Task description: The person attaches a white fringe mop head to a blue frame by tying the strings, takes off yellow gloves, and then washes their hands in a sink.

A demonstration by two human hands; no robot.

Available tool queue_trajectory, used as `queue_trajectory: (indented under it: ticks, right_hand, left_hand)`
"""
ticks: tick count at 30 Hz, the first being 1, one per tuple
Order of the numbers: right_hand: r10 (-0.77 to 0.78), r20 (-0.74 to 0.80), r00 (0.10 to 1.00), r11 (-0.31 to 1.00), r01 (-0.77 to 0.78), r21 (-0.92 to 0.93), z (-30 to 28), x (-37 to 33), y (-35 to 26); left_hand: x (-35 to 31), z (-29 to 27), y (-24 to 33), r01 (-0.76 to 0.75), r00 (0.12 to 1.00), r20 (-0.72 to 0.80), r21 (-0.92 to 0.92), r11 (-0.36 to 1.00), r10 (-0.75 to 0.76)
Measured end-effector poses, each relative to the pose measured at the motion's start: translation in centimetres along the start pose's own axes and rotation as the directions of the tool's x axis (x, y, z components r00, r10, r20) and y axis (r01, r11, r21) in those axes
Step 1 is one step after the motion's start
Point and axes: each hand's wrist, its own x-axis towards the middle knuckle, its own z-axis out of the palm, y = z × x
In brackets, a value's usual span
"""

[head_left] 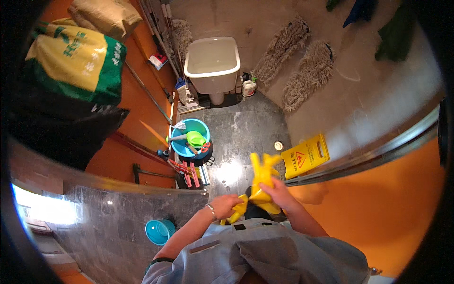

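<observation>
A yellow rubber glove (262,176) hangs limp from my right hand (279,193), its fingers pointing away from me and its cuff wide. My right fingers are closed on its side near the cuff. My left hand (226,206), with a bracelet at the wrist, grips a second yellow rubber glove (236,214), partly hidden under the hand. Both hands are close together in front of my grey-blue top (203,253).
A white mop sink (213,75) stands at the far wall, with mop heads (309,73) hanging to its right. On the floor are a blue tub (178,147) of tools, a yellow warning sign (306,156) and a blue bucket (160,231). Bags (75,59) hang at left.
</observation>
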Motion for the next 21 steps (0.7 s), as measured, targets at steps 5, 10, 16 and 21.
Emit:
queue_trajectory:
  ticks: [5, 10, 16, 21]
  right_hand:
    - [0.181, 0.416, 0.891, 0.969, -0.089, -0.230, -1.0, 7.8, -2.2]
    - [0.269, 0.704, 0.658, 0.797, 0.258, -0.546, -0.5, 15.8, -5.7]
    - [0.383, 0.812, 0.442, 0.715, 0.415, -0.563, 1.0, 22.1, -7.2]
    - [0.431, 0.683, 0.590, 0.650, 0.322, -0.689, 2.4, 25.9, -10.2]
  left_hand:
    - [5.8, -5.1, 1.7, 0.064, 0.892, -0.445, -0.061, 0.996, -0.085]
    - [7.0, -6.6, -0.7, 0.222, 0.576, -0.792, -0.086, 0.971, -0.202]
    - [7.2, -11.3, -4.3, 0.294, 0.773, -0.554, -0.116, 0.949, -0.308]
    - [7.5, -13.6, -8.9, 0.366, 0.685, -0.671, -0.020, 0.930, -0.284]
